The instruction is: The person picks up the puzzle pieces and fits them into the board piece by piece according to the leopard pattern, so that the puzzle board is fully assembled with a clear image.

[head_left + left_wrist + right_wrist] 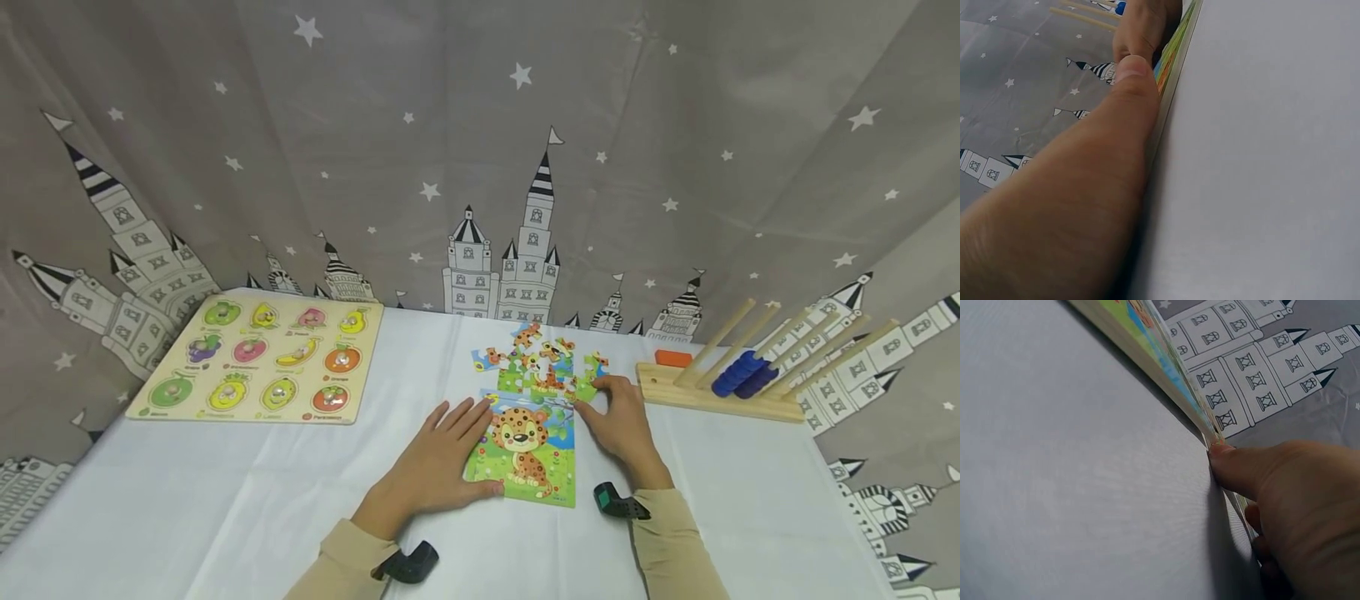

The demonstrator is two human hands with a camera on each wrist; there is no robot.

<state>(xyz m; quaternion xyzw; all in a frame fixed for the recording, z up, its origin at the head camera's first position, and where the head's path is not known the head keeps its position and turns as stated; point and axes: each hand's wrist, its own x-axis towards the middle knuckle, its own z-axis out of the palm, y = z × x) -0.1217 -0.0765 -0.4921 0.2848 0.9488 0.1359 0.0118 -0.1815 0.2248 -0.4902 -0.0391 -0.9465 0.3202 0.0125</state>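
Note:
A square puzzle board (528,458) with a spotted leopard cub picture lies in front of me. My left hand (438,458) rests along its left side, fingers straight, with the thumb at the lower edge. The left wrist view shows that thumb (1135,87) against the board's side. Above the board lie loose jigsaw pieces (517,375), some overlapping, with cub, grass and flower parts. At their right end my right hand (622,421) pinches a green puzzle piece (587,390) between thumb and curled fingers. In the right wrist view the thumb (1235,465) is close beside the board's corner.
A wooden fruit peg puzzle (255,358) lies at the back left. At the right stands a wooden rack (720,402) with upright pegs and blue beads (742,375); an orange block (672,358) is behind it. A grey castle-print curtain (480,167) hangs behind the white table (247,492).

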